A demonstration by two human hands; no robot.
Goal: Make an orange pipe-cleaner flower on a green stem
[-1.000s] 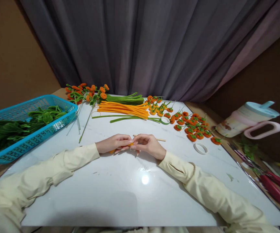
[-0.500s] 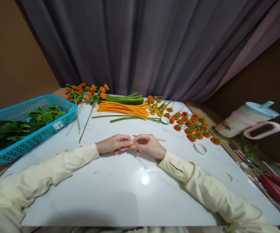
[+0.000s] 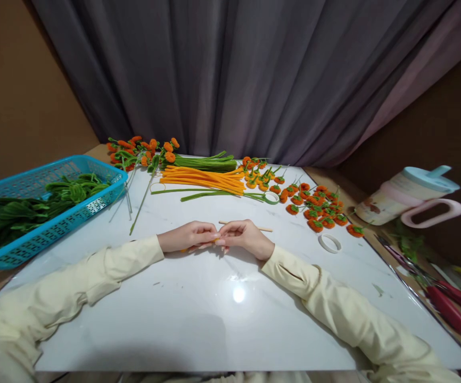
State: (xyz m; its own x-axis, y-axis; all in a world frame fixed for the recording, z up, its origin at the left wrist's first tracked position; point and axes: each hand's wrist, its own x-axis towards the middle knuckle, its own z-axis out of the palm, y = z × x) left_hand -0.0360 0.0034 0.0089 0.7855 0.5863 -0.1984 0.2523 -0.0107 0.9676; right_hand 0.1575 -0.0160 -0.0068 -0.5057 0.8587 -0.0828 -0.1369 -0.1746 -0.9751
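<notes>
At the middle of the frame, the person's left hand [image 3: 198, 235] and right hand [image 3: 246, 238] met over the white tabletop [image 3: 154, 324], fingertips close together; the left fingers were curled around a small orange piece [image 3: 216, 240], mostly hidden, which showed at the fingertips and again below the left hand; the right thumb and forefinger pinched its end at the meeting point; its full shape could not be told. A thin stick [image 3: 265, 230] lay just behind the right hand; farther up the frame lay a bundle of orange stems [image 3: 202, 179], with green stems [image 3: 210, 164] behind it and a green tape roll [image 3: 271, 202] near its right end; orange flower heads [image 3: 318, 201] were spread right of centre, a white ring [image 3: 330, 250] just below them; a blue basket [image 3: 113, 192] of green leaves [image 3: 74, 190] stood at the left edge; a lidded cup [image 3: 398, 197] stood at the right, above red-handled pliers [image 3: 450, 308].
</notes>
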